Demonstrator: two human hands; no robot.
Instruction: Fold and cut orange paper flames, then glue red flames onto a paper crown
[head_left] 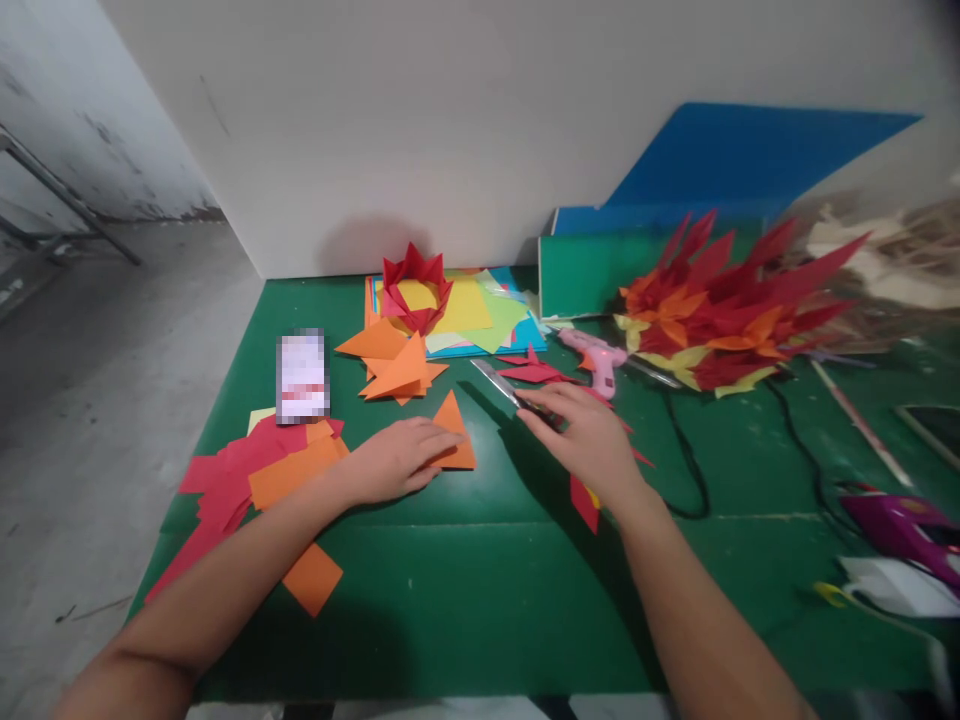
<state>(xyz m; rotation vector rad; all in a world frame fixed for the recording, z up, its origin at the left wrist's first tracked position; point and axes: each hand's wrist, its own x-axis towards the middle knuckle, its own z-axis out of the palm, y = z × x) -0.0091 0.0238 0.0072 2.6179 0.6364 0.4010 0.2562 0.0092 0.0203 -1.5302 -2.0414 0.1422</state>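
My left hand (397,458) lies flat with fingers stretched out on a folded orange paper triangle (454,436) on the green table (480,590). My right hand (589,432) rests palm down beside it, fingers curled over the handle end of a metal cutter (498,384) whose blade points up and left. A small red paper scrap (584,503) lies under my right wrist. Just beyond the hands sits a pile of folded orange pieces (397,371) and some folded red pieces (532,370).
Loose red and orange paper sheets (259,475) lie at the left with a phone (302,376). A red paper crown (415,287) sits on coloured sheets at the back. A pink glue gun (596,357), its black cord, and a large red-orange paper flower (720,310) are at the right.
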